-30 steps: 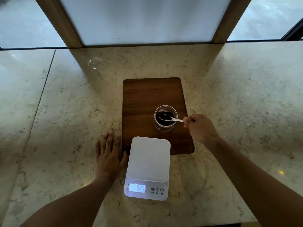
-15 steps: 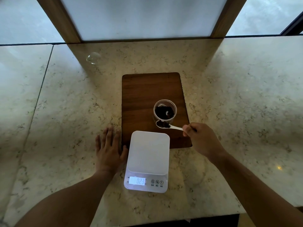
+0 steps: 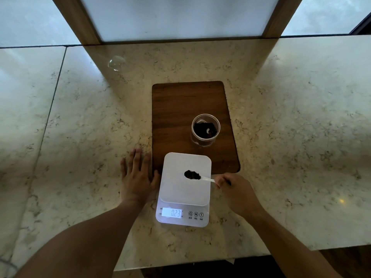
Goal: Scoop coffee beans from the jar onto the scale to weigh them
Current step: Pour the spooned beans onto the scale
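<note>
A clear jar (image 3: 205, 129) with dark coffee beans in it stands on a brown wooden board (image 3: 180, 109). In front of the board lies a white digital scale (image 3: 176, 189); its lit display reads 0.23. My right hand (image 3: 234, 192) grips the handle of a small white spoon (image 3: 206, 179). The spoon's bowl carries a heap of coffee beans (image 3: 192, 174) and hovers over the right part of the scale's platform. My left hand (image 3: 136, 177) rests flat on the counter, fingers spread, just left of the scale.
The marble counter (image 3: 291, 137) stretches wide on both sides, with its front edge near the bottom of the view. A clear lid-like glass object (image 3: 116, 63) lies at the far left near the wooden window frame (image 3: 80, 21).
My right hand lifted the loaded spoon out of the jar and carried it toward me, from over the jar to over the scale. The left hand stayed put.
</note>
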`<move>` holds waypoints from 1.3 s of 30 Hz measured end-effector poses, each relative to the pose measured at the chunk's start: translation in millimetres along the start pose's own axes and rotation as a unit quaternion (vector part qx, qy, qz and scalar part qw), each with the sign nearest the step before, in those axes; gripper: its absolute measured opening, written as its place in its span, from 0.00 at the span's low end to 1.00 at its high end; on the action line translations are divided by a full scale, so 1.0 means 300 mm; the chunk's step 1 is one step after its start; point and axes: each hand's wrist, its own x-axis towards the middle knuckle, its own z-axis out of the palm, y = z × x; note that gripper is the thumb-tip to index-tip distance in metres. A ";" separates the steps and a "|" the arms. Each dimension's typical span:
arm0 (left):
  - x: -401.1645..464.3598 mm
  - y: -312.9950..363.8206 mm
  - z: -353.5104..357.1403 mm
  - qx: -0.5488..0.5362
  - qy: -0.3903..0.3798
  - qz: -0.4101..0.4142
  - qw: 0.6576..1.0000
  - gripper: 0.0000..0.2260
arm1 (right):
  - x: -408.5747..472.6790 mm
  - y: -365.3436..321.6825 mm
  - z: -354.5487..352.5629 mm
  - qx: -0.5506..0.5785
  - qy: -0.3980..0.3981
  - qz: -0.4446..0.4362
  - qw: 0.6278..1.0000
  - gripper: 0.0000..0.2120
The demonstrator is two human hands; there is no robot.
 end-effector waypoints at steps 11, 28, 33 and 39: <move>-0.001 -0.007 0.006 0.002 0.005 -0.002 1.000 0.31 | -0.020 -0.007 0.013 -0.028 0.079 -0.107 0.991 0.13; 0.001 0.006 -0.007 -0.007 -0.001 -0.005 1.000 0.32 | -0.045 -0.019 0.002 -0.107 0.131 -0.196 0.966 0.09; -0.003 0.003 -0.004 -0.006 0.008 0.000 1.000 0.32 | -0.040 -0.029 -0.020 -0.153 0.154 -0.257 0.942 0.14; -0.002 0.001 -0.002 0.003 0.010 0.003 1.000 0.31 | 0.046 -0.097 -0.075 -0.127 0.221 -0.221 0.941 0.11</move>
